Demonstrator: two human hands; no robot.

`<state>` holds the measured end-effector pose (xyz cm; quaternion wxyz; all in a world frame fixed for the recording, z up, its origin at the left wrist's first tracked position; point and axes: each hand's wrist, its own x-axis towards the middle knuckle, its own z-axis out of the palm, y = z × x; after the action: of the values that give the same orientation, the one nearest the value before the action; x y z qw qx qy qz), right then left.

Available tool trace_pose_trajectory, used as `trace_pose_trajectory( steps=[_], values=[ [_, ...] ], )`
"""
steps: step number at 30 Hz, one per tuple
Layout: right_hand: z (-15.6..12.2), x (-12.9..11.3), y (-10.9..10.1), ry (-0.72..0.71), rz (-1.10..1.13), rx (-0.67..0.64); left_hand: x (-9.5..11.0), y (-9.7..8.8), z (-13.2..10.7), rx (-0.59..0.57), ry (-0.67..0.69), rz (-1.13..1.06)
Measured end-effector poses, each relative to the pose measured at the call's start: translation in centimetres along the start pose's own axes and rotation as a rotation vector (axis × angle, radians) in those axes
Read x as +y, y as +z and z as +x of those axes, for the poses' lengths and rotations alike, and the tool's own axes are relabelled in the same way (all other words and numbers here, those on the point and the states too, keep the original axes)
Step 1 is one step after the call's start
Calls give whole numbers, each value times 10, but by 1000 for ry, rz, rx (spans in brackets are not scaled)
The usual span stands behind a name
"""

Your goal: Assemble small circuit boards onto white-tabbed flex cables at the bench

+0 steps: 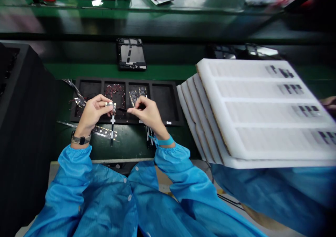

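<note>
My left hand (95,112) pinches a small circuit board (111,105) between thumb and fingers, above the black foam tray (162,122). A narrow black-and-white strip (112,125) hangs down from the board. My right hand (148,114) is closed in a pinch on a thin dark piece (122,109), whose tip points toward the board; its kind cannot be made out. In the tray, one compartment holds small red-and-black wired parts (115,90), and the one beside it holds several circuit boards (133,96). A row of joined boards (101,130) lies in front of the tray.
White foam trays (236,106) with dark parts in their slots are stacked at the right, near a co-worker's hand (330,103). Cables (75,88) lie at the tray's left. An opened tablet-like device (131,54) stands behind. Tall black foam (28,125) borders the left.
</note>
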<state>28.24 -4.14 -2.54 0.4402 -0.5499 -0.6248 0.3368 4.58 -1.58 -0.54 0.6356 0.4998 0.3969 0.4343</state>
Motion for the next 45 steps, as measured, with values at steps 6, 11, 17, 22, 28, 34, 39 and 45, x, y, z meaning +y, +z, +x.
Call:
trace_pose_trajectory(
  steps=[6,11,17,22,28,34,39,45],
  values=[
    [3,-13,-18,2,99,-35,17,-38,-2,213,113,-288],
    [30,-23,-3,-117,-117,-288,21,-60,-1,394,183,-524],
    [95,-14,34,-6,-382,-257,16,-75,1,443,243,-571],
    [126,-9,70,94,-565,-249,6,-83,5,437,269,-543],
    [126,-8,89,209,-698,-180,-1,-82,7,421,285,-558],
    [120,-5,79,114,-567,-189,-5,-82,7,383,275,-503],
    [113,-1,67,32,-295,-179,-6,-80,7,343,291,-614],
    [102,2,62,-8,-169,-168,1,-72,6,370,219,-679]
  ],
)
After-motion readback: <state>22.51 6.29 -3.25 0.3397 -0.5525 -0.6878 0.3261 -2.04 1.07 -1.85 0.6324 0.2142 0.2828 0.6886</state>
